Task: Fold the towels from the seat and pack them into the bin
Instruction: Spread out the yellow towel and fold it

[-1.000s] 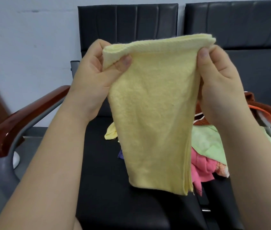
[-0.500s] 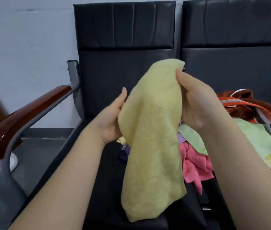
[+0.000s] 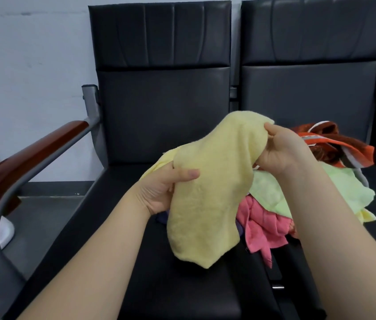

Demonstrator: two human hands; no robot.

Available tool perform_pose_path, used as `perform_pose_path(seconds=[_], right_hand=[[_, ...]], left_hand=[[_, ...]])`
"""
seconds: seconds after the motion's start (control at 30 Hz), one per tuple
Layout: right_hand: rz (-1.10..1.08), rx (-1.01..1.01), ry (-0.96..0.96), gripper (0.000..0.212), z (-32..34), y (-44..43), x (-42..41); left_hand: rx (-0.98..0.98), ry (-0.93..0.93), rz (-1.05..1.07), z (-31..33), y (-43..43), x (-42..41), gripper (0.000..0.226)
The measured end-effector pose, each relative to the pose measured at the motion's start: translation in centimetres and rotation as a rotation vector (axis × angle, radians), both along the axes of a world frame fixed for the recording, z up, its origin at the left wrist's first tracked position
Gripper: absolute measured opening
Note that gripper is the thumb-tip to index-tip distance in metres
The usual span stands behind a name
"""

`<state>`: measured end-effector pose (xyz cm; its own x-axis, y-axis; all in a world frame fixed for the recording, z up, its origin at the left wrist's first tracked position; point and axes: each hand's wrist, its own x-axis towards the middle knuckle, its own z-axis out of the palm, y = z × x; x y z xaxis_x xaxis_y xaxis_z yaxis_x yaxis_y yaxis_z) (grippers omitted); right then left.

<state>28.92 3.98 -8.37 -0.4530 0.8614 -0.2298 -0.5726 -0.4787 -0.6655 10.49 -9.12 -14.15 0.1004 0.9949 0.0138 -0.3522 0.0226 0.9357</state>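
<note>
Fingers [image 3: 186, 174] of the left hand [image 3: 159, 192] are curled round the yellow towel's [image 3: 214, 199] side edge, thumb on top, and the right hand [image 3: 284, 153] pinches its top corner higher up, so it hangs over the seat [image 3: 118, 262], ready for the next fold I'd guess. Other towels [image 3: 272, 204] sit heaped on the seat just behind it; no bin in sight.

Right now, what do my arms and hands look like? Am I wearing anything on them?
The left forearm and right forearm are bare as far as the picture shows, with no sleeves in view. The left hand and right hand have no gloves, and no ring, watch or bracelet is visible. The left thumbnail looks short and unpainted.
</note>
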Motion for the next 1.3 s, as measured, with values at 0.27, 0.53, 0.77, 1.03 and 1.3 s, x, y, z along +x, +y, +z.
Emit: perform_pose_path(seconds=[0.27, 0.53, 0.77, 1.03, 1.3], right_hand=[[0.19, -0.005, -0.199, 0.036, -2.1, -1.5, -1.5], [0.437, 0.204, -0.414, 0.032, -2.2, -1.5, -1.9], [0.238, 0.331, -0.642, 0.053, -2.6, -0.7, -1.8], [0.074, 0.509, -0.654, 0.075, -2.3, -0.5, -1.4], [0.202, 0.703, -0.682, 0.064, -1.1, -0.3, -0.4]], left_hand=[[0.067, -0.104, 0.262, 2.0, 0.0, 0.5, 0.031], [-0.102, 0.014, 0.412, 3.0, -0.1, -1.6, 0.026], [-0.275, 0.438, 0.431, 2.5, 0.0, -3.1, 0.019], [-0.256, 0.559, 0.726, 2.9, 0.0, -3.9, 0.037], [0.024, 0.795, 0.691, 4.3, -1.0, -4.0, 0.056]])
